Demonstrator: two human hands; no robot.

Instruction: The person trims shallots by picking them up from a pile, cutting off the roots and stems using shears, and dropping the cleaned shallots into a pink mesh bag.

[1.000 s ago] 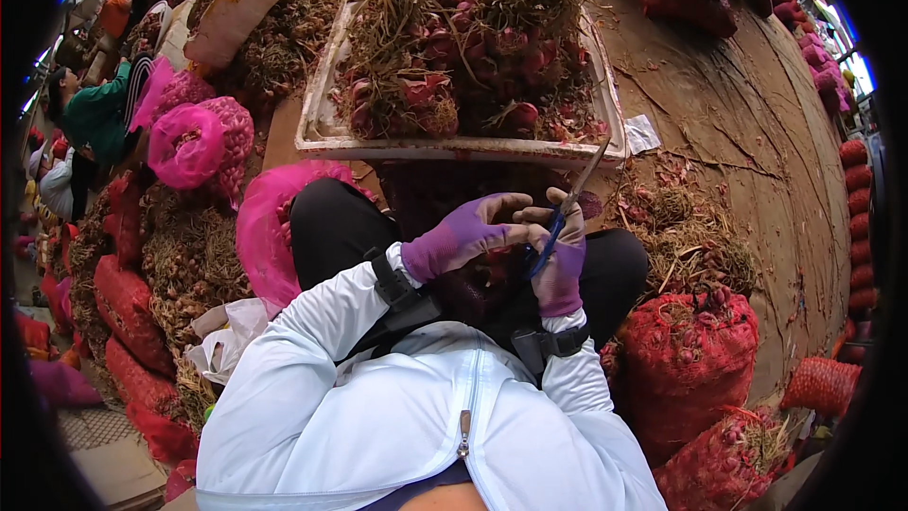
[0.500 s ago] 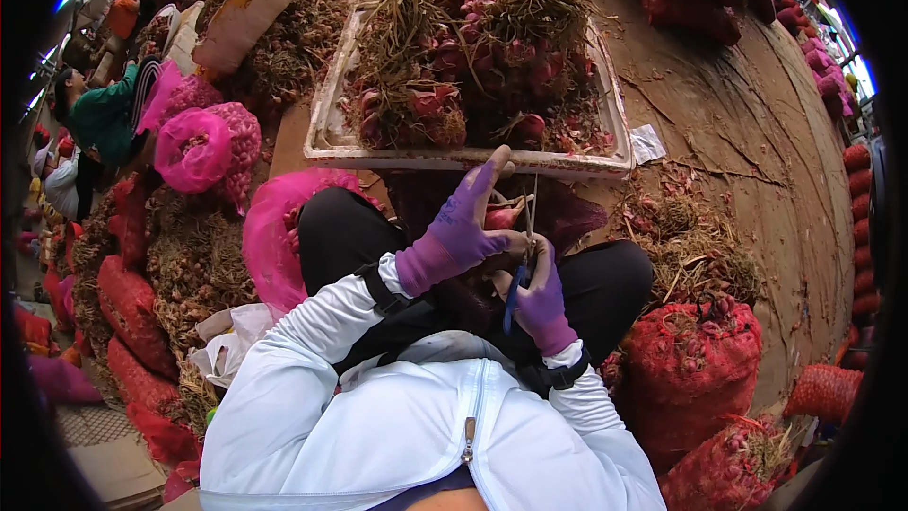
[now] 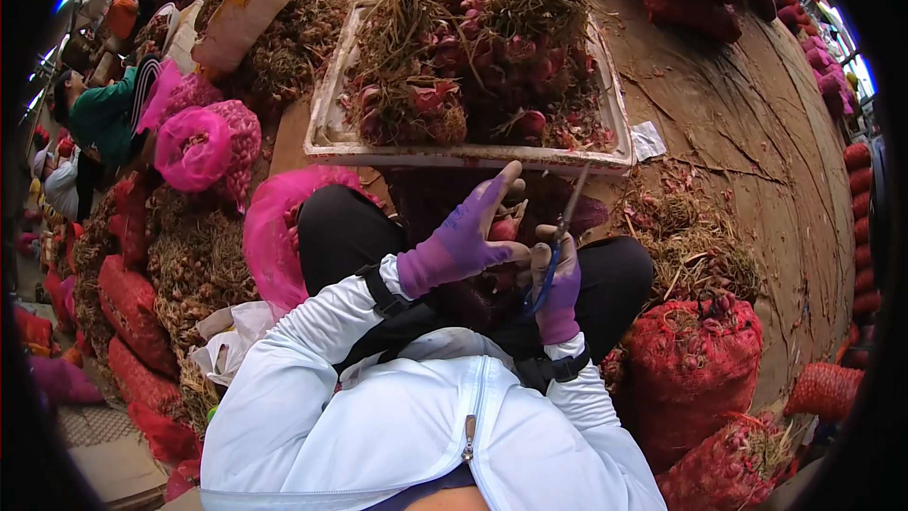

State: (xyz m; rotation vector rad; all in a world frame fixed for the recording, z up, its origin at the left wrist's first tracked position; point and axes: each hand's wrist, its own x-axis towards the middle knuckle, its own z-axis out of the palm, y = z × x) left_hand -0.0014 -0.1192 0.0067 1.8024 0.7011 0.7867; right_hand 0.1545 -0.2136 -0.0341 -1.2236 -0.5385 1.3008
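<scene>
My left hand (image 3: 461, 237), in a purple glove with dirty fingertips, has its thumb and index finger spread. A red shallot (image 3: 508, 227) sits between them, apparently held by the lower fingers, which are partly hidden. Just right of it, my right hand (image 3: 558, 279), also gloved in purple, grips a pair of scissors (image 3: 569, 203) with blue handles. The blades point up and away, apart from the shallot. Beneath both hands a dark purple mesh bag (image 3: 416, 199) lies between my knees. Beyond them stands a white foam tray (image 3: 463, 157) heaped with dry-stalked shallots (image 3: 454, 57).
Pink mesh bags (image 3: 270, 232) of bulbs sit at my left, with a white plastic bag (image 3: 236, 343) nearer. On my right are loose dry stalks (image 3: 705, 255) and a full red mesh sack (image 3: 695, 369). Two people sit far left, one in a green top (image 3: 104, 118).
My right hand has moved right, drawing the scissors away from the shallot and tilting their tips rightward. My left hand has come slightly nearer to me, with the shallot.
</scene>
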